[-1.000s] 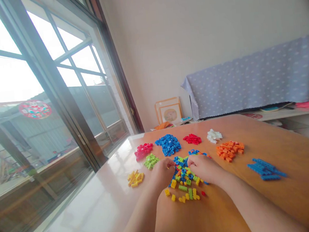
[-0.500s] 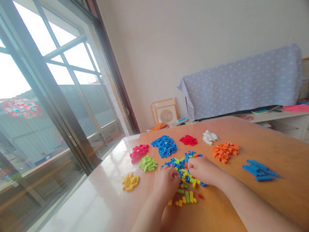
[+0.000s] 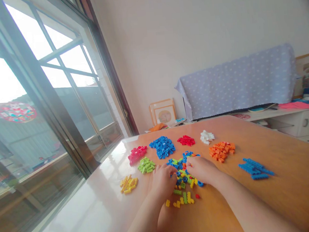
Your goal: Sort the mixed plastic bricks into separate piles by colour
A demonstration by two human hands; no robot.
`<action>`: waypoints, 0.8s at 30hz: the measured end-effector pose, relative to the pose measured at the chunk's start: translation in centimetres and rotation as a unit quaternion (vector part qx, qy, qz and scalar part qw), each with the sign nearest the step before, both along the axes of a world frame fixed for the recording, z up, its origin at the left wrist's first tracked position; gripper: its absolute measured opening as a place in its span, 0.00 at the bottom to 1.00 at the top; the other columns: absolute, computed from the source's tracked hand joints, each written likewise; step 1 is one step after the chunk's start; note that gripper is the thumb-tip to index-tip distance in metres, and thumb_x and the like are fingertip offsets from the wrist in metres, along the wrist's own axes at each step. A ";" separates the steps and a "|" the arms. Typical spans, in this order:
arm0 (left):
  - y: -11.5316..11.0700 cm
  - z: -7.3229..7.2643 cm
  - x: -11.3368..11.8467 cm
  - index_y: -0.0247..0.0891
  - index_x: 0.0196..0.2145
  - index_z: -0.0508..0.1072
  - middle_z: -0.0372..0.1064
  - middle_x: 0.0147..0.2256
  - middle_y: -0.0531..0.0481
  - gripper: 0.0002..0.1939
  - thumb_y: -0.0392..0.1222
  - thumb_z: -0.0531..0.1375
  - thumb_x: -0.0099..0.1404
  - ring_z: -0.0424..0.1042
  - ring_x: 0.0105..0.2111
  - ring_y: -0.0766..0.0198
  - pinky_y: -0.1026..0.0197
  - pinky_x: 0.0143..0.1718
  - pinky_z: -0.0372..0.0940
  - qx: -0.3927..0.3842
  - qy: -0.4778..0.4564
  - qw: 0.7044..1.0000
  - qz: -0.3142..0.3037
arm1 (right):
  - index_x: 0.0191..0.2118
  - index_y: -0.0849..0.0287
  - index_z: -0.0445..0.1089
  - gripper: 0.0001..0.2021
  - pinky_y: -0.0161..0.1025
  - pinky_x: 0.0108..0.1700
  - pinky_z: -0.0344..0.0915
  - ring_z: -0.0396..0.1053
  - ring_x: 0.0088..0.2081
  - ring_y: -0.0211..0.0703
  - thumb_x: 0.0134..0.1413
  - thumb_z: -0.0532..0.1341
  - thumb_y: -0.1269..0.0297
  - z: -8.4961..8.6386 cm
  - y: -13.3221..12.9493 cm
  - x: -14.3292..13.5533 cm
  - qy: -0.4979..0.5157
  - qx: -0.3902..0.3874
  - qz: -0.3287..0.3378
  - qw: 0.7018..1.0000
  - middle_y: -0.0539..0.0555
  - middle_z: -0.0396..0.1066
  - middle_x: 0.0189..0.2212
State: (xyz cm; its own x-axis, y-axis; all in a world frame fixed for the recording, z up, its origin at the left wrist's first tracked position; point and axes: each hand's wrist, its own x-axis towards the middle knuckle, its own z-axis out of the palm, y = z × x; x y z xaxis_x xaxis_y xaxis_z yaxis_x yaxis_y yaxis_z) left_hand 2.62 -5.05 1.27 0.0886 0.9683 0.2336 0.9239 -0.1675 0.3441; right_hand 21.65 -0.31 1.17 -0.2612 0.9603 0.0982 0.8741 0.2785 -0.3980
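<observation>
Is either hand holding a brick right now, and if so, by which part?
That cannot be told: the left hand and right hand are at the mixed pile, fingertips too hidden to show any grip.

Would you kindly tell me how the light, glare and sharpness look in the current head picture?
In the head view, daylight bleaches parts of the window nearly white; in the head view, pale glare washes the left side of the table; in the head view, the upper right corner darkens, and fine detail in the mixed brick pile looks soft.
</observation>
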 end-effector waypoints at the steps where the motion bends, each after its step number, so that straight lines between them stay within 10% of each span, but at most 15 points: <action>1: 0.1 0.2 0.3 0.47 0.38 0.79 0.75 0.40 0.48 0.10 0.40 0.59 0.60 0.67 0.44 0.54 0.58 0.43 0.59 -0.006 0.010 1.000 0.001 | 0.32 0.55 0.72 0.09 0.36 0.29 0.46 0.68 0.32 0.42 0.58 0.55 0.63 0.0 0.0 0.1 0.003 0.000 0.001 1.000 0.53 0.76 0.32; 13: 3.0 -0.4 0.2 0.46 0.30 0.79 0.74 0.34 0.50 0.06 0.40 0.62 0.56 0.69 0.39 0.56 0.59 0.41 0.59 -0.006 0.074 0.997 0.001 | 0.33 0.54 0.73 0.10 0.35 0.30 0.47 0.70 0.36 0.43 0.58 0.56 0.59 0.1 0.1 0.2 0.050 0.005 0.010 0.999 0.53 0.77 0.34; 24: 11.8 -0.4 -4.7 0.34 0.28 0.74 0.63 0.20 0.56 0.06 0.41 0.62 0.55 0.61 0.22 0.69 0.67 0.24 0.54 -0.020 -0.170 0.977 0.130 | 0.32 0.54 0.72 0.09 0.35 0.31 0.47 0.68 0.33 0.40 0.59 0.56 0.60 -0.1 0.2 0.1 0.089 0.039 0.024 0.995 0.51 0.76 0.30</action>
State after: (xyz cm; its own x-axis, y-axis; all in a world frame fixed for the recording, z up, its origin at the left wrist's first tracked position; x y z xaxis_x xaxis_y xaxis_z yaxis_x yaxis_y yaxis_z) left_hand -2.06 6.74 0.89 -0.2372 0.9569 0.1677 0.7644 0.0773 0.6401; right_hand 21.76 -0.13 1.06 -0.2795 0.9345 0.2205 0.7768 0.3550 -0.5201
